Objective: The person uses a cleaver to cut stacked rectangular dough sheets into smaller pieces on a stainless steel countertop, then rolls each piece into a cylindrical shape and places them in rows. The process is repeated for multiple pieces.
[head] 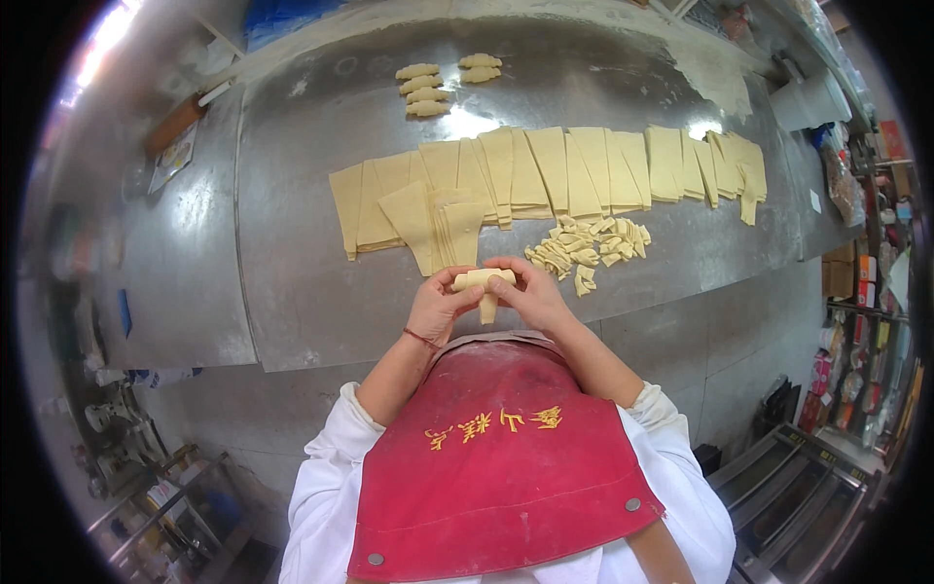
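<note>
My left hand point(436, 305) and my right hand point(536, 296) hold a partly rolled piece of dough point(483, 279) between them, its narrow tail hanging toward me. Both thumbs rest on the roll. Just beyond my hands lie overlapping tapered dough sheets point(462, 232). A long row of stacked dough triangles point(540, 175) spreads across the metal table behind them. Small dough scraps point(584, 244) are heaped to the right of my right hand. Farther back, several rolled dough pieces point(425, 95) sit in a column, with two more rolls point(480, 68) to their right.
The metal worktable point(306, 306) has its near edge at my red apron. A wooden rolling pin point(175, 125) lies at the far left, and a blue strip point(124, 312) nearer on that side. A white tub point(813, 102) stands at the back right, with loaded shelves beyond the table's right end.
</note>
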A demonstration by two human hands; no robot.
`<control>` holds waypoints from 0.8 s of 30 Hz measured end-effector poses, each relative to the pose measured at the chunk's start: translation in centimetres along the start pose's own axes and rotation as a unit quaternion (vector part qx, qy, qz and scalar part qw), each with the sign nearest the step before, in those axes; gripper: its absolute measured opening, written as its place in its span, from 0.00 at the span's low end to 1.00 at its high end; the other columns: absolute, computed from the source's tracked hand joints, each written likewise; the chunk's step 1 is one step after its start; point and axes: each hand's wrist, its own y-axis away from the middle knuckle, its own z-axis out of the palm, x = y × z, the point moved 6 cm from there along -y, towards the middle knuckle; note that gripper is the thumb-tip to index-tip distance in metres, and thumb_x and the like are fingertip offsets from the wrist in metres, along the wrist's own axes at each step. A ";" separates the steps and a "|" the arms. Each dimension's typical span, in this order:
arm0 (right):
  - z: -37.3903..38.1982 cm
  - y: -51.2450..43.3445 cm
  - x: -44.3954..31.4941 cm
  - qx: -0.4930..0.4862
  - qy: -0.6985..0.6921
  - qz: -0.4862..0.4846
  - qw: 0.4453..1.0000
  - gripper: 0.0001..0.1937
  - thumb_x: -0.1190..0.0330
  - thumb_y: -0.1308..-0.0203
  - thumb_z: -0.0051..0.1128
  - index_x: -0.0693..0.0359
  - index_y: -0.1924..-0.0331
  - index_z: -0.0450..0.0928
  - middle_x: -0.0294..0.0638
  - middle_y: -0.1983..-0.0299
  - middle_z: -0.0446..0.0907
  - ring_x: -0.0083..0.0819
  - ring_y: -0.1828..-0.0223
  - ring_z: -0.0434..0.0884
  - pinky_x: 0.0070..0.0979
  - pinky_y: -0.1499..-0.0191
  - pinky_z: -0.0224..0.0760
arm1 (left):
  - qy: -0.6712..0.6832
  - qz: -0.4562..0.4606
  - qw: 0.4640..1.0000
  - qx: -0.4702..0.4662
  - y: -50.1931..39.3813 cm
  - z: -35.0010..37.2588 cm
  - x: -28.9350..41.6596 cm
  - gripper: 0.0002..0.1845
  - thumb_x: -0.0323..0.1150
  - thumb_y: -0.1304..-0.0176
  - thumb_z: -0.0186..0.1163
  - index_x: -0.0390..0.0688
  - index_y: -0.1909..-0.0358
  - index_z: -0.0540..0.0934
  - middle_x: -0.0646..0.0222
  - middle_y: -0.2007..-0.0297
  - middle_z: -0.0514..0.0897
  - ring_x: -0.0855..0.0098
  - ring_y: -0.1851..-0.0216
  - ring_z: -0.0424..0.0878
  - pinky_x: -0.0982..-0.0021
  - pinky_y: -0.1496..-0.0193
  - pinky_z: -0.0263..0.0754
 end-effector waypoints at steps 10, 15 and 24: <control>-0.2 0.3 -1.2 0.049 0.113 -0.147 0.981 0.16 0.69 0.43 0.57 0.65 0.51 0.73 0.36 0.64 0.78 0.21 0.62 0.77 0.19 0.58 0.72 | 0.036 -0.071 0.995 -0.052 -0.6 0.4 -0.5 0.18 0.35 0.42 0.62 0.40 0.51 0.74 0.73 0.59 0.80 0.81 0.59 0.77 0.80 0.57 0.71; 0.6 -0.6 1.6 -0.045 0.099 -0.001 0.994 0.16 0.62 0.39 0.52 0.66 0.55 0.75 0.39 0.69 0.78 0.24 0.68 0.77 0.21 0.67 0.72 | -0.023 -0.002 1.000 0.000 -1.2 -0.9 0.6 0.21 0.35 0.45 0.65 0.39 0.51 0.74 0.71 0.61 0.81 0.80 0.60 0.77 0.77 0.56 0.70; 1.1 -0.3 1.8 -0.043 0.134 0.021 0.990 0.18 0.56 0.38 0.51 0.63 0.73 0.78 0.31 0.84 0.71 0.18 0.83 0.67 0.17 0.79 0.59 | 0.072 0.040 0.995 0.049 -1.0 0.0 0.0 0.22 0.25 0.46 0.63 0.38 0.49 0.72 0.66 0.58 0.79 0.74 0.60 0.79 0.75 0.57 0.75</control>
